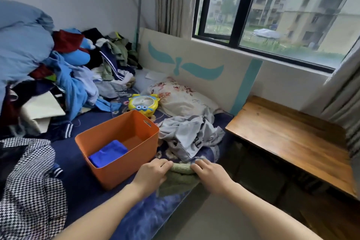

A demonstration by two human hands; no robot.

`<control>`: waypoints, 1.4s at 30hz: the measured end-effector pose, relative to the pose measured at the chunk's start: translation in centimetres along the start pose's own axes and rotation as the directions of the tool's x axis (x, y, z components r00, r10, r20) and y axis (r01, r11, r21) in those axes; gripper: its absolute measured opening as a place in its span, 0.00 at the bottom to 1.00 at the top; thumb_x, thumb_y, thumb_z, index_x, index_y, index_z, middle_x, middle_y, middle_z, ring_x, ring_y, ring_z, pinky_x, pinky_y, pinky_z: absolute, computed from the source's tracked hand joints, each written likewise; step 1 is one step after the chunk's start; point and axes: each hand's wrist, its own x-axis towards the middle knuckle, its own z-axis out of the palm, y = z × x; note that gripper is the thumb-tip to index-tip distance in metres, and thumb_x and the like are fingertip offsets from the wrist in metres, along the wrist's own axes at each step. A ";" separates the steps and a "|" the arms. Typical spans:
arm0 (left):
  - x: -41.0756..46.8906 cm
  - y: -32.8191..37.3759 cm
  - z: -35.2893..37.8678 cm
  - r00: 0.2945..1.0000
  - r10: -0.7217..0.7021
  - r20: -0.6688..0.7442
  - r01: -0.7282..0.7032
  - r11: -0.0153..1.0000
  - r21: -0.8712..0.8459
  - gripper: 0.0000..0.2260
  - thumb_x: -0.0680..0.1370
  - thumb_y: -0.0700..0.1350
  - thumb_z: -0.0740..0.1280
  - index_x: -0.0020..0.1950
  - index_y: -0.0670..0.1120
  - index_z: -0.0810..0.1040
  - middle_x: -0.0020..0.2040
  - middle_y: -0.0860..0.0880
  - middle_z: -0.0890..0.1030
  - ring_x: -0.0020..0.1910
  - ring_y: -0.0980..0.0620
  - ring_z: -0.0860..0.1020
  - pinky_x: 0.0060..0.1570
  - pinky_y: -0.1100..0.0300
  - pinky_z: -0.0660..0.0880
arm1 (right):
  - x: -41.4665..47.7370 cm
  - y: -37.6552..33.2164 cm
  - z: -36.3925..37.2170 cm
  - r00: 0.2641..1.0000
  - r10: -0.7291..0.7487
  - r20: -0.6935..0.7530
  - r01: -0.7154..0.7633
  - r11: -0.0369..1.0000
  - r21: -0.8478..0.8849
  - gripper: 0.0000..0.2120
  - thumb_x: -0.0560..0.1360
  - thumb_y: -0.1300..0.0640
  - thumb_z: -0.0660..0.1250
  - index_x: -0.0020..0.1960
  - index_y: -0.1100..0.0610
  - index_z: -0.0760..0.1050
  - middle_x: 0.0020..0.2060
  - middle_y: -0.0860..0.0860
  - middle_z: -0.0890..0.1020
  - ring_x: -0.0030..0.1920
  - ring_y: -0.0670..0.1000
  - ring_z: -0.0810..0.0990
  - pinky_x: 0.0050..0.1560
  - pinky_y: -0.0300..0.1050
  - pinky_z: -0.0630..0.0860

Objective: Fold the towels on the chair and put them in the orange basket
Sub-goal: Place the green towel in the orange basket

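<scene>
towel (pixel 179 180), green and folded, lies at the near edge of the bed (pixel 83 183), its long axis running left to right and its rounded fold facing away from the person. left grip (pixel 151 171) and right grip (pixel 209 173) each curl their fingers over that far fold, one at each end, both grasping the towel; a short stretch of the fold shows between them. the towel's near part reaches the bed's edge, with floor (pixel 204 220) below. basket (pixel 124 169), orange and open on top, stands just left of the towel, close beside the left grip. blue towel (pixel 108 153) lies folded flat in its near-left corner; the rest of its bottom is bare. grey garment (pixel 191 134) lies crumpled just beyond the towel. desk (pixel 292 138) stands right of the bed.
</scene>
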 end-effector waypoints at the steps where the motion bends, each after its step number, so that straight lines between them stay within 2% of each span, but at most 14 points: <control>1: 0.8 -0.3 0.6 0.999 -0.029 0.015 0.029 1.000 -0.006 0.35 0.50 0.44 0.81 0.52 0.53 0.69 0.41 0.57 0.82 0.35 0.57 0.80 0.25 0.67 0.75 | 0.7 1.2 0.7 1.000 -0.023 0.017 0.023 1.000 0.005 0.26 0.55 0.55 0.75 0.49 0.52 0.68 0.39 0.47 0.78 0.35 0.49 0.79 0.24 0.39 0.72; 11: 4.3 -6.5 1.8 0.958 -0.279 0.070 0.277 0.960 0.037 0.36 0.51 0.44 0.81 0.54 0.53 0.69 0.44 0.57 0.82 0.37 0.58 0.81 0.29 0.67 0.76 | 11.9 7.7 6.1 0.954 -0.247 0.168 0.224 0.964 0.146 0.32 0.50 0.55 0.78 0.51 0.51 0.69 0.39 0.47 0.78 0.35 0.49 0.79 0.22 0.39 0.72; 13: 4.5 -8.6 1.6 0.950 -0.309 0.038 0.308 0.951 0.042 0.35 0.52 0.42 0.81 0.54 0.52 0.70 0.45 0.55 0.83 0.38 0.57 0.81 0.30 0.66 0.77 | 14.7 7.9 6.6 0.950 -0.264 0.166 0.237 0.957 0.170 0.27 0.56 0.56 0.76 0.53 0.53 0.71 0.41 0.49 0.79 0.38 0.52 0.80 0.26 0.42 0.75; 16: 5.2 -12.5 1.1 0.937 -0.347 -0.026 0.348 0.936 0.058 0.32 0.56 0.40 0.79 0.55 0.51 0.70 0.47 0.54 0.83 0.41 0.55 0.81 0.32 0.64 0.78 | 19.6 8.5 7.2 0.944 -0.296 0.149 0.248 0.929 0.274 0.20 0.68 0.62 0.68 0.59 0.57 0.71 0.52 0.55 0.78 0.51 0.57 0.78 0.36 0.49 0.79; 17: 5.5 -14.0 0.9 0.934 -0.354 -0.047 0.356 0.932 0.071 0.31 0.57 0.40 0.79 0.56 0.51 0.70 0.47 0.54 0.83 0.42 0.55 0.81 0.33 0.64 0.78 | 21.3 8.5 7.2 0.943 -0.311 0.115 0.272 0.924 0.269 0.21 0.68 0.62 0.68 0.59 0.56 0.69 0.51 0.54 0.78 0.51 0.56 0.78 0.34 0.47 0.79; 19: 6.3 -17.1 0.7 0.924 -0.374 -0.082 0.381 0.921 0.089 0.30 0.58 0.41 0.77 0.56 0.51 0.70 0.47 0.54 0.83 0.43 0.56 0.79 0.34 0.65 0.77 | 24.9 8.7 7.7 0.930 -0.358 0.077 0.329 0.909 0.256 0.24 0.62 0.60 0.74 0.54 0.54 0.68 0.43 0.52 0.79 0.41 0.54 0.80 0.24 0.40 0.72; 22: 7.7 -21.4 0.7 0.898 -0.427 -0.102 0.433 0.900 0.046 0.30 0.58 0.40 0.77 0.55 0.52 0.70 0.47 0.54 0.83 0.44 0.56 0.79 0.30 0.65 0.77 | 29.9 9.2 9.3 0.914 -0.386 0.120 0.349 0.903 0.250 0.25 0.59 0.61 0.76 0.52 0.55 0.70 0.39 0.51 0.79 0.35 0.54 0.80 0.21 0.38 0.68; 25: 8.8 -25.5 1.5 0.877 -0.478 -0.054 0.479 0.878 -0.001 0.28 0.57 0.40 0.78 0.55 0.51 0.74 0.47 0.53 0.84 0.43 0.54 0.82 0.30 0.65 0.78 | 34.3 9.7 11.1 0.898 -0.375 0.228 0.305 0.907 0.291 0.19 0.68 0.64 0.68 0.59 0.59 0.72 0.48 0.57 0.78 0.45 0.59 0.79 0.32 0.47 0.75; 27: 9.5 -28.2 2.9 0.849 -0.528 -0.033 0.526 0.849 -0.037 0.22 0.64 0.38 0.73 0.57 0.47 0.78 0.53 0.47 0.83 0.49 0.50 0.82 0.40 0.62 0.79 | 37.1 9.9 12.9 0.902 -0.343 0.262 0.262 0.918 0.299 0.20 0.76 0.63 0.60 0.67 0.58 0.66 0.57 0.57 0.73 0.56 0.59 0.72 0.44 0.51 0.73; 29: 10.1 -30.9 4.2 0.782 -0.621 0.056 0.624 0.775 -0.101 0.20 0.75 0.37 0.64 0.67 0.45 0.72 0.67 0.44 0.74 0.64 0.48 0.74 0.59 0.58 0.72 | 39.7 9.8 15.2 0.880 -0.305 0.363 0.189 0.928 0.322 0.20 0.78 0.62 0.57 0.69 0.55 0.62 0.60 0.55 0.71 0.60 0.57 0.69 0.50 0.50 0.71; 32: 10.8 -34.3 6.8 0.720 -0.675 0.159 0.692 0.716 -0.091 0.21 0.80 0.39 0.57 0.72 0.48 0.64 0.74 0.48 0.64 0.71 0.51 0.65 0.67 0.59 0.63 | 42.7 9.7 18.5 0.841 -0.300 0.451 0.125 0.918 0.378 0.19 0.78 0.61 0.57 0.68 0.53 0.64 0.59 0.54 0.71 0.61 0.56 0.70 0.53 0.51 0.72; 36: 11.4 -37.8 9.8 0.648 -0.738 0.189 0.761 0.638 -0.115 0.20 0.80 0.38 0.56 0.72 0.48 0.65 0.74 0.47 0.64 0.71 0.49 0.64 0.67 0.57 0.64 | 46.5 9.6 22.5 0.816 -0.297 0.496 0.085 0.910 0.406 0.18 0.76 0.63 0.58 0.66 0.54 0.66 0.59 0.54 0.73 0.60 0.55 0.71 0.52 0.48 0.70; 39: 11.2 -38.9 11.7 0.605 -0.787 0.119 0.796 0.593 -0.120 0.19 0.78 0.36 0.59 0.69 0.44 0.70 0.71 0.44 0.68 0.69 0.46 0.68 0.64 0.52 0.70 | 47.9 9.3 24.8 0.840 -0.244 0.484 0.049 0.923 0.381 0.20 0.75 0.64 0.58 0.66 0.54 0.67 0.58 0.54 0.74 0.59 0.56 0.73 0.50 0.49 0.71; 42: 10.4 -37.8 14.2 0.603 -0.796 0.059 0.793 0.590 -0.151 0.19 0.66 0.29 0.69 0.56 0.40 0.79 0.58 0.41 0.80 0.55 0.42 0.80 0.43 0.50 0.81 | 47.2 8.4 26.8 0.876 -0.238 0.419 0.079 0.928 0.363 0.20 0.68 0.65 0.66 0.59 0.55 0.74 0.51 0.53 0.78 0.52 0.57 0.77 0.40 0.48 0.76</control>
